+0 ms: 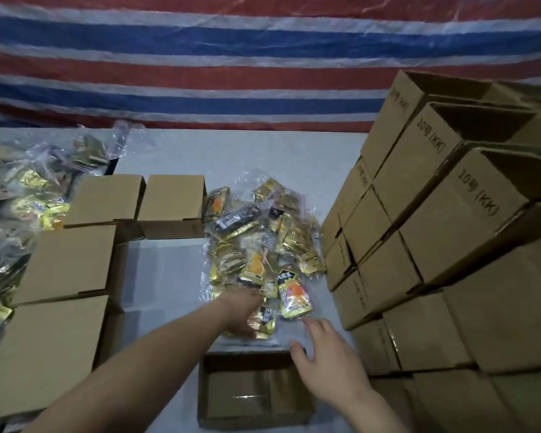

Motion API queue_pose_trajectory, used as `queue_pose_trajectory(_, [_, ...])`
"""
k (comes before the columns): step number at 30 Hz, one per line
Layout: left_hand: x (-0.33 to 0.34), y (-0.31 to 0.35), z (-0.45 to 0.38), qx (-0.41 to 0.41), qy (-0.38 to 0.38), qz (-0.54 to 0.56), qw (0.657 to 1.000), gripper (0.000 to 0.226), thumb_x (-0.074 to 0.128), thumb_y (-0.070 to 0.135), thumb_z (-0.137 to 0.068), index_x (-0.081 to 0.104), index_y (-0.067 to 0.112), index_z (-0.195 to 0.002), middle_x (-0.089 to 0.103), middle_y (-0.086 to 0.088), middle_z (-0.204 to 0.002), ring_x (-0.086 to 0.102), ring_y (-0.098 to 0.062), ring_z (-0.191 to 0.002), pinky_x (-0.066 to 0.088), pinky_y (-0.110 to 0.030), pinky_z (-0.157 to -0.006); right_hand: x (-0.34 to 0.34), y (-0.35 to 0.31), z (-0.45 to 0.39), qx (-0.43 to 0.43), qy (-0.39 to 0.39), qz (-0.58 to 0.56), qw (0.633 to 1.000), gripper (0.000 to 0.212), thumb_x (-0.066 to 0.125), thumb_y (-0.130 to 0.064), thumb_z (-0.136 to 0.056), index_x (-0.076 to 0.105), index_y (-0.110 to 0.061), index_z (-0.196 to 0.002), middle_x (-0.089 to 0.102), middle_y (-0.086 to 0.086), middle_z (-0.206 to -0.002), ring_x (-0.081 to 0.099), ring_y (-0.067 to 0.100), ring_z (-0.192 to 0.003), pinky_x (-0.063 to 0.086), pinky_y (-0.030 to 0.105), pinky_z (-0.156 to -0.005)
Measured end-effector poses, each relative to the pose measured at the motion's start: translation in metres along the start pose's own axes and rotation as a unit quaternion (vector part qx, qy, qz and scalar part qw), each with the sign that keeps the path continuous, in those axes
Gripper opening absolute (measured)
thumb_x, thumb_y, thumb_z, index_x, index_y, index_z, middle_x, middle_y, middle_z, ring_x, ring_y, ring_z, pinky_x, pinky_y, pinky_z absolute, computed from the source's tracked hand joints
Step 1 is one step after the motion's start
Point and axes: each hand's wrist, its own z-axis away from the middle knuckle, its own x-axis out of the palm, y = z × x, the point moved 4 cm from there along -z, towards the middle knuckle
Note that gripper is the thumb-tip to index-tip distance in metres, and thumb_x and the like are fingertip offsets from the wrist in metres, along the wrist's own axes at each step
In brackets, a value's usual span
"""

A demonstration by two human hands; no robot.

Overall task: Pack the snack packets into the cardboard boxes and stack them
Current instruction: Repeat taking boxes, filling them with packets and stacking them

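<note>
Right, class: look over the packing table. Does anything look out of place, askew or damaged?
Nothing is damaged or spilled. The box stack on the right leans unevenly, with open tops, and the packets lie in a loose heap beyond the open box.

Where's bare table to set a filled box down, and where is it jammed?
Free: the grey table strip between the closed boxes on the left and the snack packet pile; also the far band behind the pile, below the striped tarp. Crowded: the near centre, with the open box, both hands and the stacked boxes on the right.
</note>
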Motion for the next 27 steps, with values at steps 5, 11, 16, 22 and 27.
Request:
queue_pose_trajectory(5, [0.022,0.005,-0.019,0.01,-0.017,-0.152,0.988,0.111,0.073,0.068,-0.069,0.022,0.015,-0.152,0.027,-0.012,-0.154,0.033,-0.038,-0.137,0.049,-0.052,-0.094,-0.004,0.009,-0.004,0.018,0.041,-0.013,0.999,0.053,0.038,-0.059,-0.096,0.043,-0.03,-0.141,0.046,-0.011,-0.137,0.05,0.008,-0.117,0.042,0.024,-0.09])
queue_pose_trajectory(11, [0.034,0.015,-0.022,-0.028,0.006,-0.163,0.986,0.105,0.078,0.039,-0.078,0.008,0.015,-0.153,0.036,-0.017,-0.142,0.05,-0.033,-0.115,0.052,-0.042,-0.077,-0.002,0.001,-0.01,0.016,0.053,-0.022,0.998,0.047,0.038,-0.057,-0.098,0.045,-0.03,-0.136,0.048,-0.011,-0.13,0.051,0.008,-0.112,0.043,0.025,-0.086])
queue_pose_trajectory(16, [0.018,-0.003,-0.003,-0.068,0.018,0.064,0.995,0.08,0.075,0.027,-0.075,0.034,0.009,-0.142,0.041,-0.014,-0.132,0.051,-0.025,-0.107,0.051,-0.034,-0.086,-0.006,-0.004,-0.017,0.018,0.069,-0.066,0.995,0.04,0.04,-0.056,-0.097,0.051,-0.03,-0.126,0.051,-0.012,-0.117,0.052,0.008,-0.103,0.044,0.027,-0.08])
queue_pose_trajectory(22, [-0.055,-0.028,0.053,-0.12,0.165,0.343,0.917,0.064,0.067,0.041,-0.069,0.056,0.016,-0.127,0.045,-0.005,-0.125,0.055,-0.019,-0.103,0.047,-0.023,-0.087,-0.032,-0.028,-0.033,0.098,0.078,-0.323,0.938,0.03,0.049,-0.055,-0.097,0.059,-0.033,-0.115,0.06,-0.018,-0.11,0.059,0.003,-0.102,0.045,0.017,-0.075])
queue_pose_trajectory(27, [-0.128,-0.015,0.107,-0.078,0.275,0.458,0.842,0.022,0.058,0.039,-0.064,0.056,0.036,-0.086,0.065,0.017,-0.074,0.058,0.007,-0.065,0.04,-0.009,-0.054,-0.056,-0.095,-0.053,0.068,-0.042,-0.6,0.796,0.094,0.059,-0.069,-0.069,0.029,-0.036,-0.152,0.042,-0.012,-0.147,0.044,0.013,-0.135,0.036,0.043,-0.114])
